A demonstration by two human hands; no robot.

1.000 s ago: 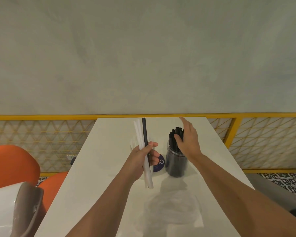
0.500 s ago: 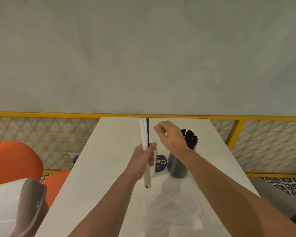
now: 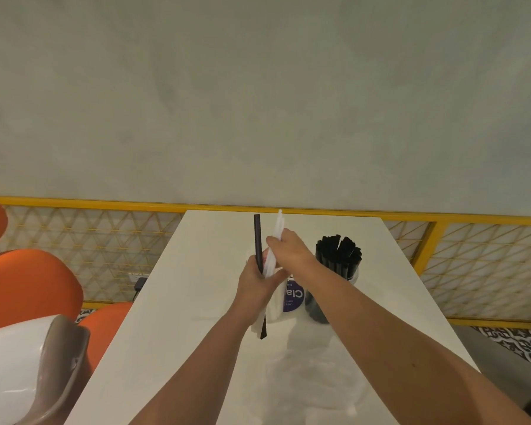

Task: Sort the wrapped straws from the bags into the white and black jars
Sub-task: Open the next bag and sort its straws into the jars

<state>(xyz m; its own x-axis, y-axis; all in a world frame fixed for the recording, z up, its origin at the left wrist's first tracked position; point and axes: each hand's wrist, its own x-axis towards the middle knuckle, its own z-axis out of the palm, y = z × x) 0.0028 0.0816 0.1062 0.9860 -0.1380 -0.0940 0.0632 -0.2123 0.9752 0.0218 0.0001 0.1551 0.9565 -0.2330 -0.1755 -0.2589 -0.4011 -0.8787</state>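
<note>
Two colours of straw are held in one bundle, and trouble is most likely there: the black straw [image 3: 257, 237] and the white straws [image 3: 278, 223] are gripped side by side in the curled fingers of the left hand [image 3: 255, 289], while the white ones are pinched higher up between thumb and fingers of the right hand [image 3: 290, 251]. If the white straws are drawn out while the left grip is slackened, the black straw could be dragged along or dropped onto the table [image 3: 196, 302]; if they are pulled at an angle, the thin wrappers could be creased. The white jar [image 3: 276, 305] is largely hidden just behind the hands, so a stray black straw could be carried into it unnoticed. The black jar [image 3: 316, 308], packed full, is just right of the right wrist. The black straw's long axis is set nearly straight, one end above the left hand and one below; whether it is upright or tipped away cannot be told. The white straws are fanned slightly rightward.
</note>
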